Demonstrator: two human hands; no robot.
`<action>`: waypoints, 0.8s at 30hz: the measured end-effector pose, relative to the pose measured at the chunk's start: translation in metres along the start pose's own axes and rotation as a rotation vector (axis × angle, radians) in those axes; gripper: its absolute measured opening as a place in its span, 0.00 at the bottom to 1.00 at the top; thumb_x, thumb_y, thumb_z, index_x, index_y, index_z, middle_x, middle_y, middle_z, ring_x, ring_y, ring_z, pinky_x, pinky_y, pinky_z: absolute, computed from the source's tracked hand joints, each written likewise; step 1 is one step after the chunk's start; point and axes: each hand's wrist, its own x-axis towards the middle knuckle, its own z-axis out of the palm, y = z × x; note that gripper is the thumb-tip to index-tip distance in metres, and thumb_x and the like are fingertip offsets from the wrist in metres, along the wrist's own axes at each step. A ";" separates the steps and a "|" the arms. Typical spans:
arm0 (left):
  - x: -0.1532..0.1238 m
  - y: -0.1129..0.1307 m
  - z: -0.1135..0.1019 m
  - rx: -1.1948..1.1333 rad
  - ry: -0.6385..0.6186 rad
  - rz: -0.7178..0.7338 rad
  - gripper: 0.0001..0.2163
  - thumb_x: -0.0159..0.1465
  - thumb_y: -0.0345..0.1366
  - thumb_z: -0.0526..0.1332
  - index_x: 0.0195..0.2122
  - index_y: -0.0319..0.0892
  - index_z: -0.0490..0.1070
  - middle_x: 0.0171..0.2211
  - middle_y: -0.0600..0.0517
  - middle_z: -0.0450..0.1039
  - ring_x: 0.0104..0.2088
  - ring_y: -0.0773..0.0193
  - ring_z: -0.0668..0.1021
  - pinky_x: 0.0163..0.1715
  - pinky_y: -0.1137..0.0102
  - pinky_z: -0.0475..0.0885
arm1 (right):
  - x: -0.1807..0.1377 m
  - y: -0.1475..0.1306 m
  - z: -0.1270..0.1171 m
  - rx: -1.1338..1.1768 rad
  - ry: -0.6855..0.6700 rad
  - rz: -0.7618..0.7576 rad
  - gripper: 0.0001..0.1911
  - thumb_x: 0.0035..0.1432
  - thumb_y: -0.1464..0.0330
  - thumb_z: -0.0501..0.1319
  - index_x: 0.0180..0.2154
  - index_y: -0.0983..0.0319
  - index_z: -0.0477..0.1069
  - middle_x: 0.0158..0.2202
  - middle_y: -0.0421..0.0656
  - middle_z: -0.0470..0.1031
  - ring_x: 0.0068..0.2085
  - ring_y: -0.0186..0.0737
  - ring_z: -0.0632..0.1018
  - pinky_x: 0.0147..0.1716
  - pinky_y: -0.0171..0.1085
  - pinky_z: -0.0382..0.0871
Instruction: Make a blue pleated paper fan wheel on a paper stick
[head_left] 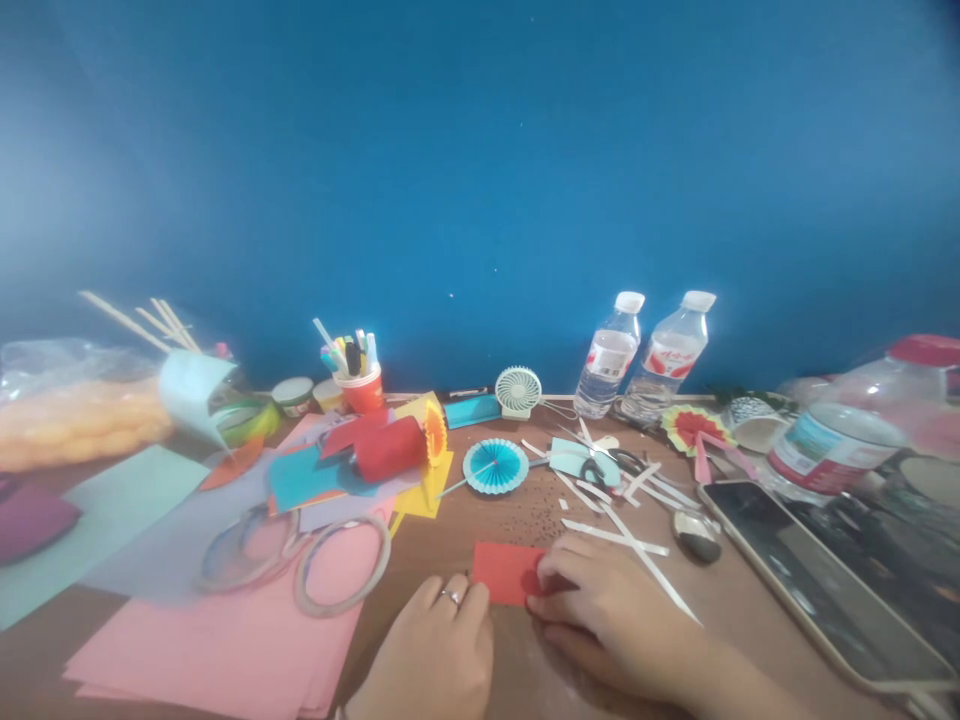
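A small red rectangle of paper [504,573] lies on the table between my two hands. My left hand [439,645], with a ring on one finger, is curled at the paper's lower left corner; its thumb and fingertips are mostly hidden. At the right end, the fingers of my right hand [600,605] are bent over the paper's edge. Just beyond, a blue pleated paper rosette [495,466] with a stick lies flat. White paper strips [615,535] are strewn beside my right hand, near a pair of black-handled scissors [600,465].
Pink sheets [217,650] and tape rolls [343,567] lie at left, below a red paper cup [390,447]. A pen cup [364,388], small fan [517,392] and water bottles [609,355] line the blue wall. A phone [817,575] lies at right.
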 end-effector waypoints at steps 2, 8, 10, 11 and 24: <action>-0.001 0.000 0.001 0.020 0.001 -0.009 0.09 0.56 0.27 0.53 0.34 0.36 0.71 0.30 0.45 0.69 0.31 0.56 0.69 0.29 0.62 0.61 | -0.001 0.003 -0.001 0.016 0.000 -0.004 0.08 0.56 0.67 0.56 0.33 0.57 0.74 0.35 0.39 0.72 0.36 0.37 0.68 0.34 0.37 0.60; 0.000 -0.003 -0.001 -0.023 -0.054 -0.007 0.09 0.56 0.28 0.54 0.36 0.36 0.71 0.33 0.44 0.69 0.33 0.55 0.70 0.30 0.61 0.64 | -0.006 0.015 -0.002 0.052 0.034 -0.038 0.09 0.53 0.71 0.58 0.23 0.58 0.73 0.29 0.38 0.74 0.38 0.40 0.68 0.37 0.40 0.60; 0.002 -0.006 -0.002 -0.072 -0.058 -0.027 0.09 0.56 0.28 0.54 0.36 0.37 0.70 0.35 0.44 0.69 0.35 0.54 0.70 0.32 0.60 0.65 | -0.006 0.016 -0.003 0.058 0.041 -0.033 0.10 0.53 0.71 0.57 0.23 0.58 0.72 0.30 0.38 0.75 0.38 0.40 0.68 0.38 0.41 0.60; 0.003 -0.008 -0.002 -0.107 -0.047 -0.025 0.08 0.56 0.28 0.54 0.35 0.38 0.69 0.36 0.45 0.69 0.37 0.54 0.70 0.34 0.60 0.65 | -0.006 0.015 -0.003 0.058 0.041 -0.026 0.09 0.53 0.70 0.58 0.23 0.58 0.72 0.30 0.38 0.75 0.38 0.40 0.68 0.38 0.40 0.60; 0.018 -0.026 0.003 -0.370 0.122 0.063 0.06 0.62 0.29 0.53 0.34 0.42 0.68 0.32 0.51 0.68 0.35 0.63 0.70 0.37 0.67 0.67 | 0.000 0.011 0.008 -0.037 0.017 0.022 0.06 0.58 0.69 0.55 0.34 0.58 0.71 0.31 0.40 0.71 0.35 0.37 0.68 0.35 0.38 0.57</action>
